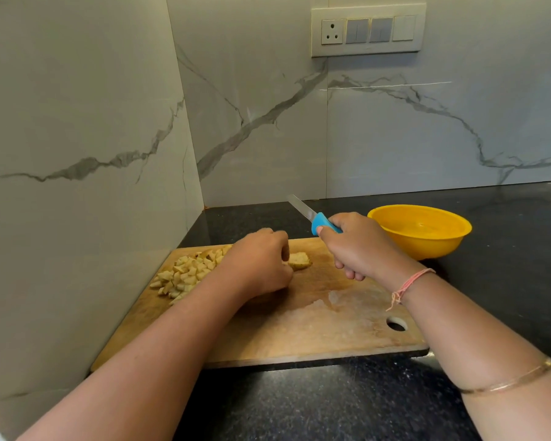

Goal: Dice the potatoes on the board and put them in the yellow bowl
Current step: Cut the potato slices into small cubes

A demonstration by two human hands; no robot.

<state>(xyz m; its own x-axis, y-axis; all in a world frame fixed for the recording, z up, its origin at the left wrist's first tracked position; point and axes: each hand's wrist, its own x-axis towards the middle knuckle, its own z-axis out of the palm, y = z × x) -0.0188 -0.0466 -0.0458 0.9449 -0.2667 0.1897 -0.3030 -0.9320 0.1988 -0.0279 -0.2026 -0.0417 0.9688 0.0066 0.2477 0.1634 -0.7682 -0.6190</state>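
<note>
Left hand (261,262): knuckles up, fingers curled down onto the left end of the potato chunk (299,261), steadying it on the board. Fingertips were hidden under the hand, so the exact grip could not be read.

Right hand (360,246): wrapped around the blue handle of the knife (312,216), thumb along the handle. The blade was raised clear of the board and pointed up and away to the left, above and behind the chunk, not touching it.

Potato chunk: a single uncut piece, near the far middle of the cutting board (315,319), pale cut face showing.

Diced potato (188,273): a loose heap of small cubes on the board's far left part, just beside the left wrist (some of it lay hidden behind the hand).

Yellow bowl (433,246): on the dark counter (299,402) just off the board's far right corner, behind the right hand. No cubes showed inside; the inner surface looked glossy, possibly wet, could not tell.

Judgement on progress: dicing looked mostly done, given the size of the heap against the one chunk outstanding. Left to do, as far as could be seen: cut that last chunk, then move all the cubes across the board to the bowl. The transfer step appeared not yet begun.
</note>
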